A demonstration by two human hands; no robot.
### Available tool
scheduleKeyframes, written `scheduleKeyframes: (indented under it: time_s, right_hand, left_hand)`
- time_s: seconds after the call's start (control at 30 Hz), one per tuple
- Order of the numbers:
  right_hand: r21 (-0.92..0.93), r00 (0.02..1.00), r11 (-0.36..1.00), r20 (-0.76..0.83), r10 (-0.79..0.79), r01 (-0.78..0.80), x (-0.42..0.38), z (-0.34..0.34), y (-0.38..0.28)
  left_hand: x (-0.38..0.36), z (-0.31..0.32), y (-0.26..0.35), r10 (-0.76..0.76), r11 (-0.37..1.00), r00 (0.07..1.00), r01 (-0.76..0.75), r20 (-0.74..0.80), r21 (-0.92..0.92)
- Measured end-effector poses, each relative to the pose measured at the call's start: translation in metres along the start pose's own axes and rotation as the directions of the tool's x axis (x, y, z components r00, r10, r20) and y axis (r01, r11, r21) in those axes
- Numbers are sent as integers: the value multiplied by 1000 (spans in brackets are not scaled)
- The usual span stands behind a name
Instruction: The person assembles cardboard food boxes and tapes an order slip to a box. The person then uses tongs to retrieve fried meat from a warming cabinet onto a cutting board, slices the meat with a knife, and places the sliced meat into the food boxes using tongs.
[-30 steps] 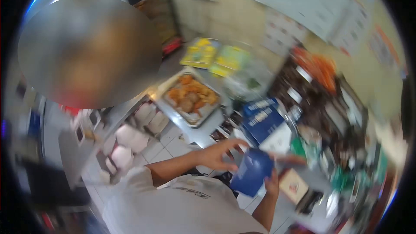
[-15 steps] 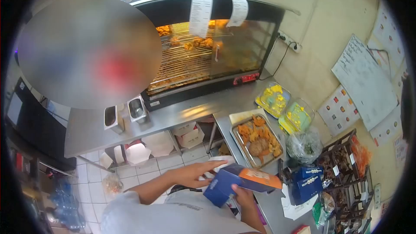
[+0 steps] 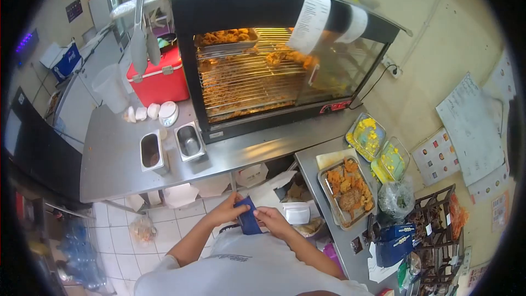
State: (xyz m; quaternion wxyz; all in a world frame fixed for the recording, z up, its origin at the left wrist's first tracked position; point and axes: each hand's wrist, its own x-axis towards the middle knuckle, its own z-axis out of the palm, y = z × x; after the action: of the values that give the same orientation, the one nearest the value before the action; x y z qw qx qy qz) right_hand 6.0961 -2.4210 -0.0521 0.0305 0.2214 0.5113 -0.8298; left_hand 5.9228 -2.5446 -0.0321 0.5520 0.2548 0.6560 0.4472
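A blue cardboard food box (image 3: 249,219) is in front of my body, above the tiled floor, with one narrow side towards me. My left hand (image 3: 224,210) is closed on its left edge, fingers near the top. On the opposite edge, my right hand (image 3: 272,221) pinches the cardboard with thumb and fingers. To the right of my hands, a metal tray of fried chicken (image 3: 348,194) stands on the steel side table (image 3: 312,172). Further right are more blue boxes (image 3: 395,243).
A glass-fronted warming cabinet (image 3: 296,82) with fried pieces stands on the steel counter (image 3: 115,156). Two metal containers (image 3: 152,152) and a red cool box (image 3: 159,77) are left of it. White cartons (image 3: 181,194) sit below; dark crates (image 3: 433,219) lie at right.
The box has moved left and turned, hiding its orange side. My left hand now grips it together with my right. The camera view has shifted, and the blurred patch at upper left is gone.
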Motion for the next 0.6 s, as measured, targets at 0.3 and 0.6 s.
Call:
scheduleKeyframes:
  time_s: [0.3,0.6]
  right_hand:
    - [-631,863,736,-204,-463,246,14,22,-26]
    - [-825,670,506,-228,-706,251,14,26,-35]
  left_hand:
    - [32,2,-17,106,951,991,-126,-84,-283]
    - [61,19,-35,276,902,938,-329,-212,-280]
